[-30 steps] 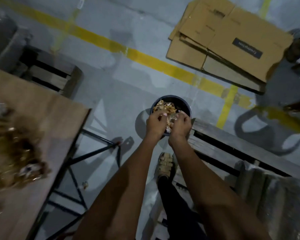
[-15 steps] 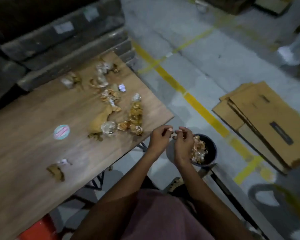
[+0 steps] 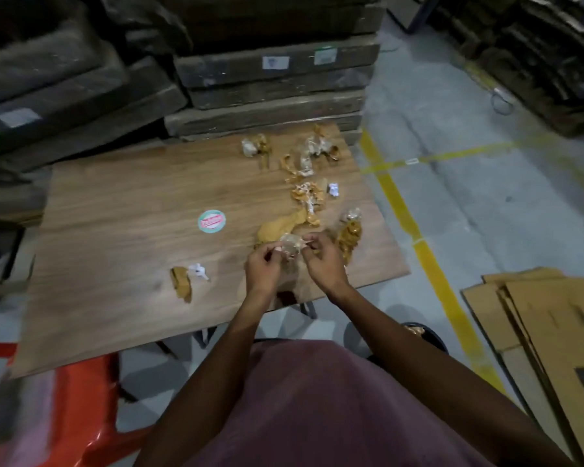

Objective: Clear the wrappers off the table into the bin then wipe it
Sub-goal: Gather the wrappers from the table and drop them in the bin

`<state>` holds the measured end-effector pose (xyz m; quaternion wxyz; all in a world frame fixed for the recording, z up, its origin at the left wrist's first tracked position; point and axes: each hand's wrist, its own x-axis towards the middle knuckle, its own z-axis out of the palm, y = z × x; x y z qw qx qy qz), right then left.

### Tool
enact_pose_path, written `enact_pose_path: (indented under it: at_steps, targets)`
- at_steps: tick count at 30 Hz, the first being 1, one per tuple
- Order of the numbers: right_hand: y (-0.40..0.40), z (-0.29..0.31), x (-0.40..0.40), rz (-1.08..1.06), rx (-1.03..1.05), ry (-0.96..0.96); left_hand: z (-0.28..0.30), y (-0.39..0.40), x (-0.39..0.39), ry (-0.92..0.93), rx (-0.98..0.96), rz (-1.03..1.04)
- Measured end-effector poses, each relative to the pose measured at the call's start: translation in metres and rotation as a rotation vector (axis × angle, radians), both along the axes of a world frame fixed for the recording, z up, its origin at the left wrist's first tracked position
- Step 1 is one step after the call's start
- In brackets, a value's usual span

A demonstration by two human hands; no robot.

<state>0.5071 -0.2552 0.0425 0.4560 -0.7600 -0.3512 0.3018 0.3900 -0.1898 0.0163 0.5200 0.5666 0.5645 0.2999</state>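
Note:
Several gold and clear wrappers (image 3: 305,197) lie scattered over the right half of the wooden table (image 3: 125,210). My left hand (image 3: 263,269) and my right hand (image 3: 324,261) meet over the table's near right part, and both pinch one crumpled clear wrapper (image 3: 291,246). A tan cloth (image 3: 280,227) lies just behind it. Two more scraps (image 3: 186,279) lie nearer the front edge. The black bin (image 3: 425,335) stands on the floor at the right, mostly hidden by my right forearm, with wrappers showing inside.
A round teal sticker (image 3: 211,221) sits mid-table. Wrapped stacked boards (image 3: 270,79) stand behind the table. A red plastic stool (image 3: 81,399) is at the lower left. Flattened cardboard boxes (image 3: 547,335) lie on the grey floor at the right, beside yellow floor lines (image 3: 418,237).
Both hands left the bin, where they let wrappers go, and came up over the table. They now pinch a clear wrapper. The view swung from the floor to the table.

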Motion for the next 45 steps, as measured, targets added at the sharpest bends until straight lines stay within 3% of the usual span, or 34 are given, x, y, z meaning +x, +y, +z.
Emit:
enact_pose_path:
  at_steps: [3, 7, 12, 18, 21, 28, 33, 41, 45]
  targets:
    - [0.029, -0.017, -0.023, 0.158, -0.117, -0.018, -0.008, 0.021, -0.036, 0.118, -0.012, 0.065]
    - [0.059, -0.039, -0.053, 0.337, -0.261, -0.094, -0.022, 0.046, -0.085, 0.504, -0.060, 0.184]
    - [0.076, -0.056, -0.077, 0.366, -0.411, -0.294, -0.036, 0.066, -0.135, 0.684, -0.120, 0.173]
    - [0.084, -0.048, -0.079, 0.162, -0.419, -0.600, -0.056, 0.079, -0.148, 0.619, -0.173, 0.068]
    - [0.082, -0.051, -0.071, 0.097, -0.489, -0.626, -0.058, 0.080, -0.139, 0.613, -0.118, 0.044]
    - [0.093, -0.063, -0.049, 0.127, -0.635, -0.325, -0.061, 0.092, -0.098, 0.463, -0.083, -0.136]
    - [0.115, -0.061, -0.041, 0.272, -0.364, -0.195, -0.061, 0.111, -0.063, 0.341, -0.032, -0.246]
    - [0.144, -0.054, 0.012, 0.031, -0.218, -0.134, -0.062, 0.154, -0.028, 0.104, -0.043, -0.198]
    - [0.189, -0.049, 0.038, -0.011, -0.223, -0.114, -0.050, 0.171, -0.021, 0.197, -0.016, -0.094]
